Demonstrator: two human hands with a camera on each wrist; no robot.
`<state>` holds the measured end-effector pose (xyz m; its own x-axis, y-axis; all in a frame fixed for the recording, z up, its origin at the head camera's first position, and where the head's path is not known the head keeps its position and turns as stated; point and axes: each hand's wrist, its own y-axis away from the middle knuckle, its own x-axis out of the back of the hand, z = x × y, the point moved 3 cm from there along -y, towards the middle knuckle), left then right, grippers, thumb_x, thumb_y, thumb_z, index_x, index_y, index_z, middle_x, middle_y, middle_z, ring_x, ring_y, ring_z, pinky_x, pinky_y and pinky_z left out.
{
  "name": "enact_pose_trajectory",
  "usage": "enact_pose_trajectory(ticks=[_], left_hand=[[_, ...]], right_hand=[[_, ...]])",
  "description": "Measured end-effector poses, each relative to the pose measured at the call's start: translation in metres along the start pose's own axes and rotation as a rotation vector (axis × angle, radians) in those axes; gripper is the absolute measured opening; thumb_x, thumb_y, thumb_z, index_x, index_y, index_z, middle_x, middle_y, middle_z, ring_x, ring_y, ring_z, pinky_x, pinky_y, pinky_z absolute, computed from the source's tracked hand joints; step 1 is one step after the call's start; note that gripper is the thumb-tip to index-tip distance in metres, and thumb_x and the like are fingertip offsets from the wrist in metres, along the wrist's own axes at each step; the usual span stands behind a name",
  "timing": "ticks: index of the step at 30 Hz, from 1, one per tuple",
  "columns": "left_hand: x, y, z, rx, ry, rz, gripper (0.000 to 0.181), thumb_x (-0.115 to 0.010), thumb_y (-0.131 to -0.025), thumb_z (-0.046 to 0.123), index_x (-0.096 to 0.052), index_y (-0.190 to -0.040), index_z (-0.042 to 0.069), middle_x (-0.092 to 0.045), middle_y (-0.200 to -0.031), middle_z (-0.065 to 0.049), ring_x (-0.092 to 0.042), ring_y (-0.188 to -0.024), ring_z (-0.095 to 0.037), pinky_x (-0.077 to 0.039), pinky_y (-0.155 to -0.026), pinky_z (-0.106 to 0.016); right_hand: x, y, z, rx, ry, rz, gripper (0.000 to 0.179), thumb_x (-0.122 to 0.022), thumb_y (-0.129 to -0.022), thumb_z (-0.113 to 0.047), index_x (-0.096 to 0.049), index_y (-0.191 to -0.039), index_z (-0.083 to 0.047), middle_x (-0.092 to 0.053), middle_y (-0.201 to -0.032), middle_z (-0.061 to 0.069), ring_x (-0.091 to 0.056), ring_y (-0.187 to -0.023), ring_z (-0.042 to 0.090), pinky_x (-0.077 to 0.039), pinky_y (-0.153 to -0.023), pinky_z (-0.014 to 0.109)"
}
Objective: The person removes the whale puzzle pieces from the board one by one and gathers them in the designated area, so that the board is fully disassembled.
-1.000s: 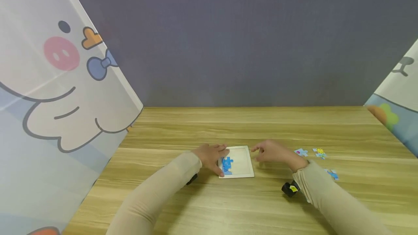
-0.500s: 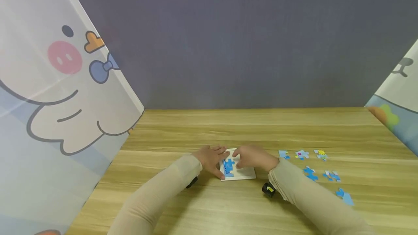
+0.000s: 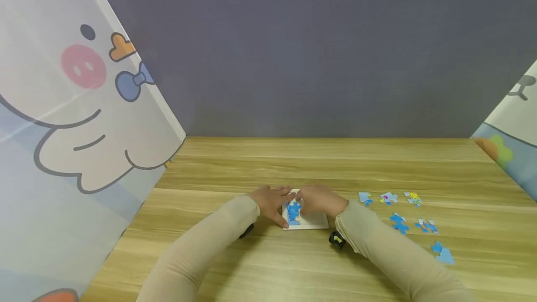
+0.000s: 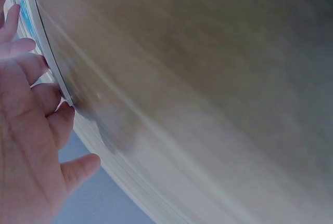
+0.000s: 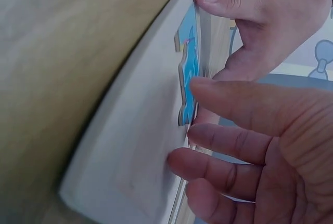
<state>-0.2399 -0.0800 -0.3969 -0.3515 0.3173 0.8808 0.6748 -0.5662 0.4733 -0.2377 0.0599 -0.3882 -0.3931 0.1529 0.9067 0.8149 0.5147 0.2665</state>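
Note:
My left hand rests with spread fingers along the left side of a shallow white puzzle tray, its thumb on the near left corner. Blue jigsaw pieces lie inside along that side. Over the tray is my right hand, its thumb and fingertips at the pieces. In the right wrist view, the right thumb touches the edge of a blue piece, with the other fingers loosely bent beside it. The left wrist view shows the left fingers against the tray's edge. Fingers hide the tray's far left corner.
Several loose jigsaw pieces lie on the wooden table to the right, among them one with a yellow sun and a light blue one nearest me. A grey panel stands behind the table; a cartoon-printed panel flanks the left.
My right hand has moved left from beside the tray to over the pieces in it, uncovering loose pieces on the table. The left hand has stayed on the tray's side.

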Motion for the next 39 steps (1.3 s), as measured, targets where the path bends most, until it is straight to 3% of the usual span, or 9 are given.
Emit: enact_pose_trajectory(ticks=[15,23,30,39], left_hand=[[-0.002,0.001,0.001,0.017,0.024,0.001,0.098,-0.061,-0.079,0.065,-0.013,-0.155,0.025,-0.007,-0.160,0.003,-0.010,-0.145,-0.013,-0.017,-0.114,-0.046],[-0.001,0.001,0.000,0.008,0.007,0.001,0.097,-0.060,-0.081,0.065,-0.014,-0.155,0.024,-0.006,-0.160,0.004,-0.012,-0.145,-0.015,-0.018,-0.114,-0.046],[0.001,0.001,0.000,0.008,-0.001,-0.002,0.096,-0.061,-0.080,0.065,-0.016,-0.155,0.025,-0.008,-0.160,0.004,-0.012,-0.145,-0.014,-0.018,-0.114,-0.046],[0.002,-0.002,0.003,0.015,-0.062,0.002,0.080,-0.039,-0.092,0.066,-0.017,-0.155,0.022,-0.011,-0.160,0.003,-0.015,-0.144,-0.013,-0.021,-0.113,-0.048]], right_hand=[[-0.003,-0.003,-0.007,0.000,0.047,0.025,0.029,-0.080,-0.075,-0.007,-0.073,-0.103,-0.009,-0.069,-0.106,0.006,-0.063,-0.098,0.028,-0.050,-0.077,0.056],[-0.001,-0.004,-0.004,-0.003,0.020,0.065,0.021,-0.080,-0.076,-0.013,-0.071,-0.094,-0.009,-0.069,-0.097,0.003,-0.063,-0.084,0.021,-0.052,-0.072,0.044],[0.002,-0.003,0.000,0.011,0.013,0.093,0.017,-0.078,-0.074,-0.009,-0.066,-0.086,-0.011,-0.067,-0.089,0.001,-0.056,-0.072,0.016,-0.049,-0.064,0.040],[0.005,0.002,0.005,0.034,-0.062,0.089,0.017,-0.073,-0.078,-0.005,-0.058,-0.078,-0.013,-0.057,-0.075,-0.003,-0.049,-0.064,0.015,-0.040,-0.057,0.031]])
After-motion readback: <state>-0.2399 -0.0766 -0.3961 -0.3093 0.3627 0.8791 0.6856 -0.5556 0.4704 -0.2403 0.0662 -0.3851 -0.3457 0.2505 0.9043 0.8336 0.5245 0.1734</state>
